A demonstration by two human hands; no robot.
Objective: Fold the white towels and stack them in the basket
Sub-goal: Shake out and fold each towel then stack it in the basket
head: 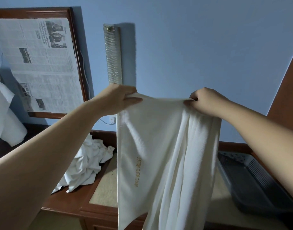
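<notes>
A white towel (160,146) with gold lettering hangs in the air above the desk, stretched along its top edge between my hands. My left hand (119,98) pinches the towel's upper left corner. My right hand (203,100) pinches the upper right part, where the cloth bunches into folds. A crumpled heap of white towels (86,163) lies on the desk at the left. The dark perforated plastic basket (252,178) sits on the desk at the right, partly hidden behind the hanging towel and my right forearm.
The wooden desk (67,201) has a beige inset top and stands against a blue wall. A framed mirror covered with newspaper (36,63) leans at the left, with a white paper roll (8,125) in front of it. A glass wall lamp (112,53) hangs behind my hands.
</notes>
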